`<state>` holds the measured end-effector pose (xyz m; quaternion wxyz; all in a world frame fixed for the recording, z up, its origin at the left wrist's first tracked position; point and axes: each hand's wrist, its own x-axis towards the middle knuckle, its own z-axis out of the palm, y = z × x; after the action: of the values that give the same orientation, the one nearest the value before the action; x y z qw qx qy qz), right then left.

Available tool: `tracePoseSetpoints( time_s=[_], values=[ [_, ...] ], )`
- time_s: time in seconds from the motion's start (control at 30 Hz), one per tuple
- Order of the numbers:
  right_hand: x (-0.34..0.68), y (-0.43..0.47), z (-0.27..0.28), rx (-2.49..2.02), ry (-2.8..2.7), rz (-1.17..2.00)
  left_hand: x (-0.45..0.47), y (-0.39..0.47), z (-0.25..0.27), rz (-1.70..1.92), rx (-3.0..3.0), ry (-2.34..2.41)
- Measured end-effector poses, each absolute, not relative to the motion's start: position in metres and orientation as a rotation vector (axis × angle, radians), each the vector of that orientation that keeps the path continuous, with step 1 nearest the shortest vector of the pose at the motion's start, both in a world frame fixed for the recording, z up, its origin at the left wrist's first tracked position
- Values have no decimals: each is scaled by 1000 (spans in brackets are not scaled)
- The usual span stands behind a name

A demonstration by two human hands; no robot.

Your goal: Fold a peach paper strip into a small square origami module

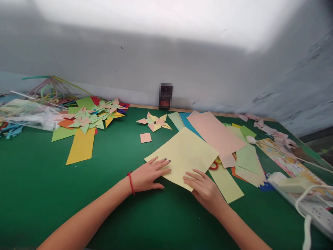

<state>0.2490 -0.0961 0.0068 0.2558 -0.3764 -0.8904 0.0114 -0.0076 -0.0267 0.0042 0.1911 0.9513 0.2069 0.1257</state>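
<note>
A large pale yellow sheet of paper [182, 152] lies turned cornerwise on the green table. My left hand [149, 173], with a red string bracelet at its wrist, rests on the sheet's left near edge, fingers stretched out and thumb apart. On the near right edge lies my right hand [204, 187], its fingers extended over the paper and its thumb hidden. Just beyond the sheet are a small folded pink square [145, 138] and a pink and yellow folded-paper star [155, 121]. Red-handled scissors [213, 165] peek out from beneath the sheet's right side.
Pink sheets [215, 133] and a pale yellow strip [227, 184] lie to the right. A white power strip [318, 213] with cables sits at the far right. Folded stars [91, 118], a yellow strip [82, 146] and a plastic bag [33, 114] are at the left. A wall stands behind.
</note>
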Motion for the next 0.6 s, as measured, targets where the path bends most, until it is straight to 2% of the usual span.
tracePoseSetpoints(
  time_s=[0.1,0.27,0.43,0.53,0.6],
  values=[
    [245,-94,13,-1111,-2262,329,-17,-23,-6,393,2488,574],
    [240,-71,19,-1514,-2048,752,-27,-16,-10,388,2180,908],
    [238,-33,0,-1711,-1953,576,-22,-17,-10,647,2103,1231],
    [238,-18,-13,-1732,-1958,536,-14,-25,-8,752,2394,1305],
    [237,-13,-19,-1756,-1972,526,-7,-32,-6,684,2644,1257]
  ],
)
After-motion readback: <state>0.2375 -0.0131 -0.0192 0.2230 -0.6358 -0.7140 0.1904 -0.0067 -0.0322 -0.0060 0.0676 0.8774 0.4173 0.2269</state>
